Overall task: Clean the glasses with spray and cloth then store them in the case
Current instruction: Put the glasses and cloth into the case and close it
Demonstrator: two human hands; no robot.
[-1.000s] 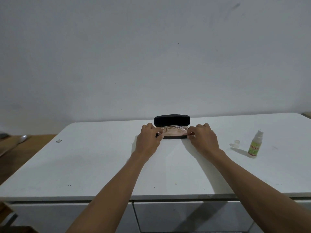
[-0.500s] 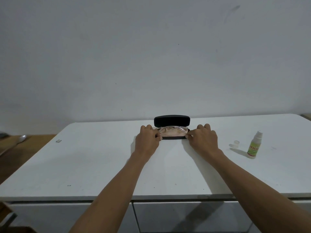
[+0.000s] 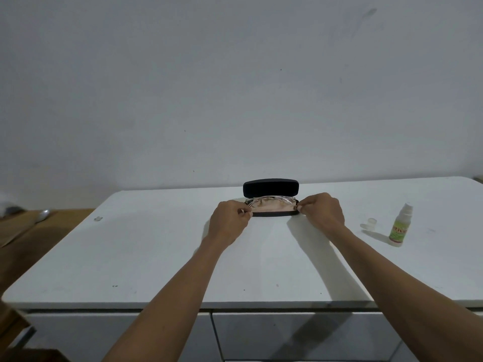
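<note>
glasses and cloth being settled into the open case

head view: the black case stood open near the far middle of the white desk, its lid upright at the back so the tray faced the person. a pinkish cloth lay spread along the tray, with the clear-framed glasses on it, apparently folded, against the lid. the left hand and right hand sat at opposite ends of the case, each with its grip pinched shut on an end of the cloth, probably to tuck it flat so the lid could come down without catching fabric. whether any finger also touched the frame could not be told. the spray bottle stood upright well to the right, with its small clear cap lying just beside it, both clear of the working space, which suggested spraying was finished. closing the lid seemed the only step left.
</note>
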